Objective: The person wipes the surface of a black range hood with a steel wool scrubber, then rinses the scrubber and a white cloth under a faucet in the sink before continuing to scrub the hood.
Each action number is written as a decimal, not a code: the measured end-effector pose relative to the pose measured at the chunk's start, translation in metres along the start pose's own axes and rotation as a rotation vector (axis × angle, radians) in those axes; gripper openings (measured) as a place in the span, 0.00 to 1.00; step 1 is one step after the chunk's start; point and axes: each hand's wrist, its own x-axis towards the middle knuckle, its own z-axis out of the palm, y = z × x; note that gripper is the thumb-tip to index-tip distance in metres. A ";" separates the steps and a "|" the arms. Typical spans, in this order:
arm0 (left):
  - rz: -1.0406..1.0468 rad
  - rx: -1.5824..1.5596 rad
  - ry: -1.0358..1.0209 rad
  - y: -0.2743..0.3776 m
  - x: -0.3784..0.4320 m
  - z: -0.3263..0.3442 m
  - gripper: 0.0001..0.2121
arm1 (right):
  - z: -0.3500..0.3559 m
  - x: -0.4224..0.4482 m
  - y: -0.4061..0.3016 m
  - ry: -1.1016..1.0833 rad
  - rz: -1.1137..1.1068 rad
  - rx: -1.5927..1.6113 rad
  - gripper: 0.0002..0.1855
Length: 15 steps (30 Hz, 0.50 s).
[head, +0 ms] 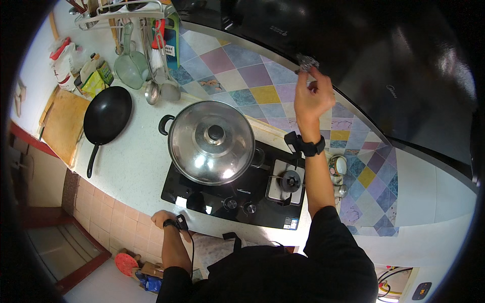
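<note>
My right hand [315, 92] is raised and pinches a steel wool scourer [307, 63] between thumb and fingers. The scourer lies against the lower front of a black range hood [341, 49], by its metal edge strip. Down at the front edge of the pale speckled countertop [140, 166], my left hand [163, 218] is curled, its fingertips hidden. It is left of the black gas cooktop [223, 200]. On the cooktop's left side sits a large steel pot with a domed lid [193, 151]. The right burner [291, 181] is bare, below my right forearm.
A black frying pan [108, 115] lies on the counter beside a wooden cutting board [64, 123]. Ladles [152, 92] and a green strainer [130, 68] hang from a wall rack [125, 17]. A patterned cup [338, 166] stands right of the cooktop, against tiled wall [261, 75].
</note>
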 end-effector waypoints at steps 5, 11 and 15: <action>0.135 0.375 0.030 0.004 -0.005 -0.011 0.17 | 0.031 -0.005 -0.011 -0.029 -0.012 0.109 0.07; 0.244 0.683 0.038 0.004 -0.012 -0.015 0.16 | 0.037 -0.018 -0.033 0.005 0.601 0.294 0.09; 0.334 0.849 0.051 0.008 -0.014 -0.016 0.16 | 0.031 -0.012 -0.035 0.062 1.033 0.818 0.09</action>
